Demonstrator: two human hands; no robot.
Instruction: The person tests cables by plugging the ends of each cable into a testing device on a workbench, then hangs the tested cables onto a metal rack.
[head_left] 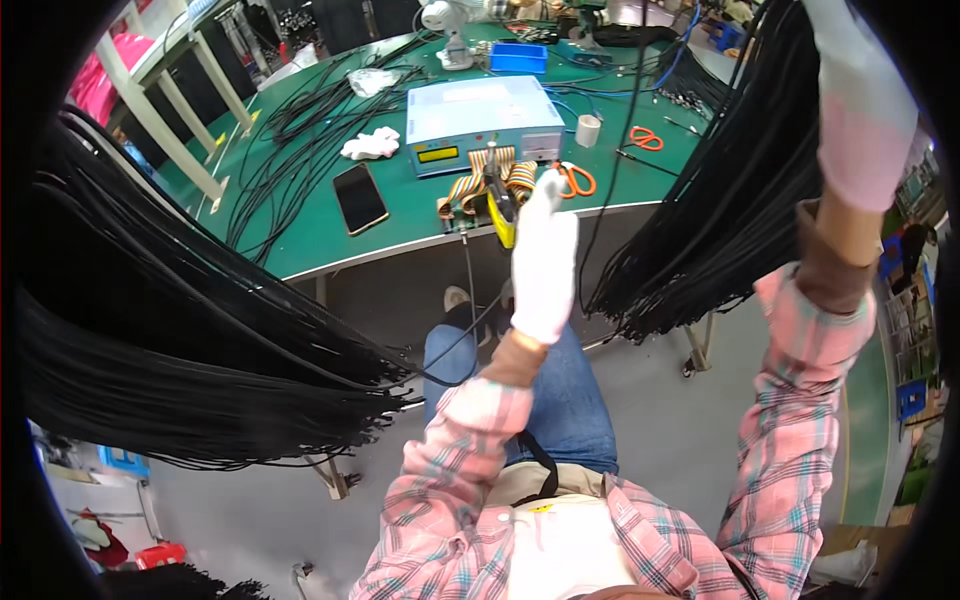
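My left hand (545,265), in a white glove, reaches forward beside a yellow and black hand clamp (500,208) at the table's front edge. Glare washes out its fingers, so their grip does not show. Flat multicoloured ribbon cables (470,185) run from the clamp area to a light blue test box (485,120) with a small yellow display. From a connector at the table edge, a black cable (470,275) hangs down and loops over my knees. My right hand (865,110), also gloved, is raised over the right-hand bundle of black cables (720,190); the upper picture edge cuts off its fingers.
On the green table (300,245) lie a phone (360,198), a crumpled white glove (371,144), orange-handled scissors (576,180), a white tape roll (588,130) and a blue tray (518,58). Another thick bundle of black cables (200,340) hangs at the left.
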